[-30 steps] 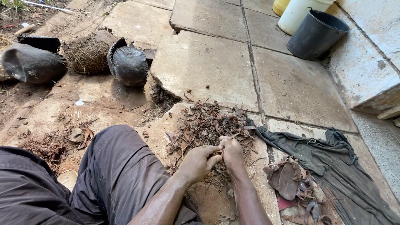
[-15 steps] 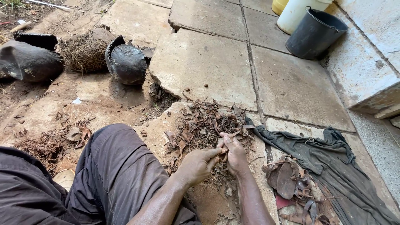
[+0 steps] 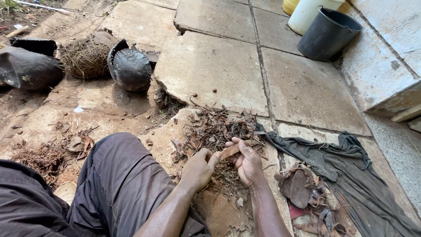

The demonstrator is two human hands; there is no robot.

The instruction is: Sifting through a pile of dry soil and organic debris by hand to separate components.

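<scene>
Brown and brittle-looking, the dried pod (image 3: 229, 152) is sitting between your two hands, just on your side of the heap of dry husks (image 3: 215, 129) on the cracked stone slab (image 3: 210, 66). Your left hand (image 3: 199, 169) is clenching around the near end of the pod, thumb on top, and your right hand (image 3: 247, 160) is curling its fingers over the far end, so both grips are grasping the same piece. Judging by its colour and curl, it is probably light and stiff, likely to snap instead of bending, and its flaking skin may be shedding crumbs, so you are better off pinching it close to the middle where it looks thickest, not at the thin tips.

Beside the heap, toward your right, a dark grey cloth (image 3: 342, 166) is lying crumpled with reddish-brown pieces (image 3: 302, 188) piled on its near edge. Beyond the heap, a black bucket (image 3: 328, 34) is standing against the wall next to a pale container (image 3: 309, 15). Left of the heap, split black pots (image 3: 130, 68) are lying around a root ball (image 3: 85, 59), and your dark trouser leg (image 3: 123, 184) is stretching out alongside.
</scene>
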